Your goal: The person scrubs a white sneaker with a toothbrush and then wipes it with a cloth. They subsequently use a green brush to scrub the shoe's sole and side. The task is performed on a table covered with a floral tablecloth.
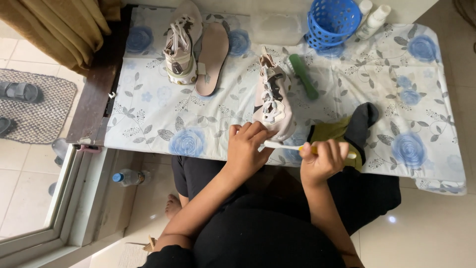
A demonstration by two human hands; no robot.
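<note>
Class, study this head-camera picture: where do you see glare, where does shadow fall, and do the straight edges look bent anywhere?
Head view: glare shows as a small bright spot on the glossy floor tile; shadow darkens the space under the table around the water bottle; the table's edges bow slightly, a wide-lens distortion; the left hand on the shoe and the right hand with the toothbrush look evenly lit and fairly sharp.

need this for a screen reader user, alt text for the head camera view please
The left hand steadies a pale sneaker on a floral-covered table while the right hand holds a toothbrush to it.
</note>
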